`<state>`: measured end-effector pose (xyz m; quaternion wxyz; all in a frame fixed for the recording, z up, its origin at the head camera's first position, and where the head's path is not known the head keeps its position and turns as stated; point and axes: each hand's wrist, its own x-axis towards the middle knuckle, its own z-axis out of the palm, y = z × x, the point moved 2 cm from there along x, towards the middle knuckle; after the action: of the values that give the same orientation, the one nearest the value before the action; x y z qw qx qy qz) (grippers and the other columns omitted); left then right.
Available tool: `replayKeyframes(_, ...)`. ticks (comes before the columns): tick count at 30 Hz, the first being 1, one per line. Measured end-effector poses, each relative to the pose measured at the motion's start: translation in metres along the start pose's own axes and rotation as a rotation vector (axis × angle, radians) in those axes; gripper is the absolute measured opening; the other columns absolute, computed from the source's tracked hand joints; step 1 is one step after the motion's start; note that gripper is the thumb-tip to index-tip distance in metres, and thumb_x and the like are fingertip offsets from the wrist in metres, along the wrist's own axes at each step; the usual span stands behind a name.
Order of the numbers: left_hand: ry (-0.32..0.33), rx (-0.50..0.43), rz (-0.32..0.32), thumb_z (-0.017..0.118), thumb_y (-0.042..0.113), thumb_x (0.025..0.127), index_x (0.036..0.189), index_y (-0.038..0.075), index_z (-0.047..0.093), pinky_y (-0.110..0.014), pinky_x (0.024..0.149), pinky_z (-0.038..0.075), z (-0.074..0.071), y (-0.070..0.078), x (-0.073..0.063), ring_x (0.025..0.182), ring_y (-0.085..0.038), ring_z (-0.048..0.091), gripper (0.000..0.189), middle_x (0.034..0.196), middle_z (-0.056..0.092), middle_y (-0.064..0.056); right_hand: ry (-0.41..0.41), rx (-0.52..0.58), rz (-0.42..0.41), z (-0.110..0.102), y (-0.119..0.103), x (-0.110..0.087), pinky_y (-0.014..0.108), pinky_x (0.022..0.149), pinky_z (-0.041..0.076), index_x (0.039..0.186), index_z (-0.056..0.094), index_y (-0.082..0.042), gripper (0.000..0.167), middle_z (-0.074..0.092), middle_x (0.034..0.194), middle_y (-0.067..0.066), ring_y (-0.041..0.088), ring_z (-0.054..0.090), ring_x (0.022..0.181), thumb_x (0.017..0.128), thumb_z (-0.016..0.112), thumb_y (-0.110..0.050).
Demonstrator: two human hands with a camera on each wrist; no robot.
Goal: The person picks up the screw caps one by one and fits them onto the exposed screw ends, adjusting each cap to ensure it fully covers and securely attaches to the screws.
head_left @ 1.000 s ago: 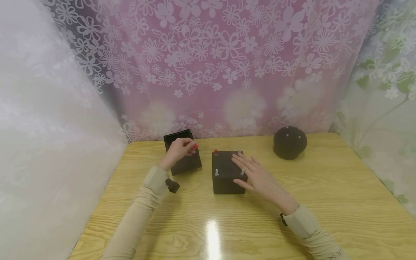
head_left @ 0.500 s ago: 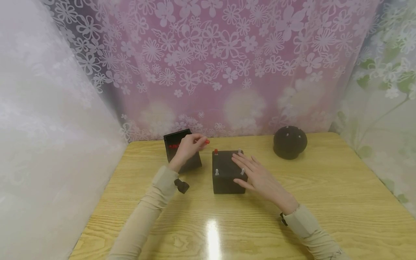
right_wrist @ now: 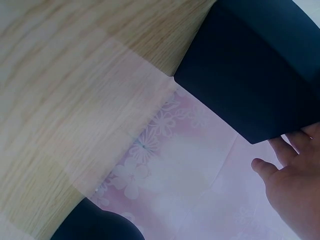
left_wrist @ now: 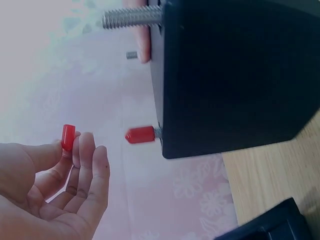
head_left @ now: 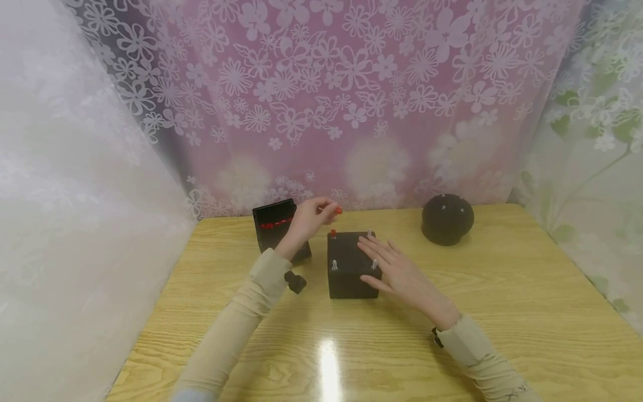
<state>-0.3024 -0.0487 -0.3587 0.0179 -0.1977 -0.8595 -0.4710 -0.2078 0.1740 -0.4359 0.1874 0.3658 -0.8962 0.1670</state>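
My left hand pinches a small red plastic cap between thumb and forefinger, up behind the far left of a black box. Threaded metal studs stand up from the box's top, near its corners. A red cap covers the far-left stud; the near-left stud and the two on the right are bare metal. My right hand rests on the right part of the box top with its fingers straight and spread.
A black open bin with red caps inside stands left of the box, partly behind my left arm. At the back right sits a round black object with small metal studs. A floral curtain hangs behind the wooden table.
My left hand has moved right and away from over the bin with the red cap, toward the box's far-left corner, uncovering the caps in the bin. The right hand has stayed put.
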Motion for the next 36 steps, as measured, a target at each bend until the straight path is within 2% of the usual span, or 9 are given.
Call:
replayKeyframes(3,-0.006,0.015,0.021,0.056,0.030,0.106,0.112,0.006,0.074,-0.040,0.081,0.061,0.005,0.006,0.002,0.089,-0.028,0.074,0.031,0.100,0.075,-0.013,0.008,-0.005,-0.006,0.000,0.001,0.000,0.060,0.119,0.027,0.154,0.040,-0.003,0.073,0.040,0.159,0.015,0.036,0.036,0.147,0.100,0.061,-0.047)
replayKeyframes(8,-0.023,0.063,0.064,0.058,0.030,0.105,0.113,0.007,0.075,-0.029,0.072,0.061,0.014,0.015,0.003,0.086,-0.022,0.074,0.029,0.099,0.076,-0.010,0.016,0.001,-0.007,-0.001,0.001,0.000,0.061,0.118,0.027,0.154,0.041,-0.002,0.073,0.041,0.158,0.016,0.037,0.037,0.146,0.100,0.061,-0.046)
replayKeyframes(12,-0.046,0.085,0.074,0.059,0.029,0.104,0.113,0.008,0.074,-0.026,0.063,0.058,0.021,0.021,0.003,0.090,-0.026,0.074,0.028,0.099,0.077,-0.009,0.018,0.007,-0.006,-0.001,0.003,-0.001,0.061,0.118,0.026,0.153,0.041,-0.001,0.073,0.041,0.158,0.016,0.037,0.037,0.146,0.101,0.059,-0.048)
replayKeyframes(16,-0.070,0.131,0.077,0.060,0.026,0.104,0.110,0.009,0.075,-0.026,0.066,0.057,0.029,0.027,0.004,0.092,-0.022,0.073,0.023,0.100,0.077,-0.005,0.025,0.005,-0.013,-0.001,0.003,-0.001,0.062,0.118,0.026,0.153,0.042,-0.001,0.073,0.041,0.158,0.016,0.037,0.037,0.146,0.101,0.058,-0.049)
replayKeyframes(22,-0.108,0.207,0.094,0.063,0.027,0.102,0.104,0.012,0.075,-0.028,0.078,0.056,0.037,0.033,0.005,0.091,-0.014,0.070,0.019,0.102,0.076,-0.002,0.032,0.002,-0.024,0.000,0.004,-0.001,0.062,0.117,0.027,0.153,0.041,-0.001,0.073,0.041,0.158,0.016,0.036,0.037,0.147,0.102,0.056,-0.051)
replayKeyframes(30,-0.120,0.295,0.158,0.066,0.025,0.101,0.105,0.011,0.076,-0.025,0.078,0.055,0.045,0.038,0.010,0.088,-0.012,0.068,0.018,0.101,0.076,0.001,0.052,-0.018,-0.047,0.000,0.002,-0.001,0.061,0.117,0.029,0.152,0.043,-0.001,0.073,0.043,0.156,0.017,0.037,0.039,0.145,0.102,0.053,-0.053)
replayKeyframes(36,-0.138,0.373,0.155,0.068,0.022,0.099,0.104,0.012,0.076,-0.023,0.077,0.056,0.051,0.044,0.012,0.088,-0.012,0.071,0.014,0.096,0.077,0.002,0.070,-0.023,-0.064,0.001,0.000,0.000,0.063,0.116,0.030,0.151,0.045,0.000,0.072,0.045,0.155,0.018,0.038,0.041,0.144,0.103,0.052,-0.053)
